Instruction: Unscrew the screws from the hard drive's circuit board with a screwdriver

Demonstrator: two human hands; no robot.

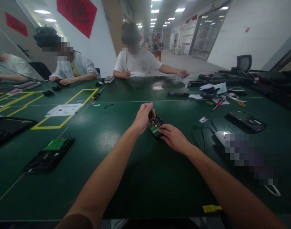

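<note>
In front of me on the green table (136, 168) lies a small opened black electronic device (155, 128) with a green circuit board inside. My left hand (143, 118) is closed above its far left end. A dark piece, partly hidden, shows between those fingers; its kind I cannot make out. From the right, my right hand (173, 136) grips the device's near right side, fingertips against the edge of the board. Two similar opened devices lie apart: one black unit with a green board (55, 144) to the left, another opened unit (246, 121) to the right.
A phone-like object (220, 136) with a cable lies at right. Beyond are a red-tipped screwdriver (218, 104), a dark cylindrical tool (177, 94) and tangled wires. White paper (64, 109) lies in yellow tape at left, near a yellow-black screwdriver (98, 93). Several people sit across.
</note>
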